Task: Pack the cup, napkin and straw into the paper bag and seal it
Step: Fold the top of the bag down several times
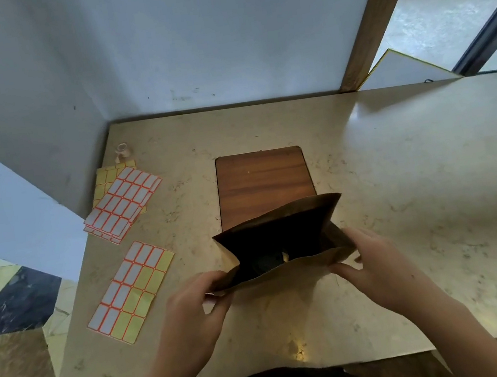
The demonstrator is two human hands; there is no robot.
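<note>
A brown paper bag stands upright in the middle of the marble table, its mouth open toward me. Deep inside it I make out a dark round shape with a pale speck, probably the cup; the napkin and straw cannot be made out. My left hand pinches the near left corner of the bag's rim. At the near right corner, my right hand pinches the rim and side fold.
A partly used sheet of white and yellow labels lies left of the bag, and a stack of label sheets sits further back. A small tape roll is near the wall corner. A wooden board lies behind the bag.
</note>
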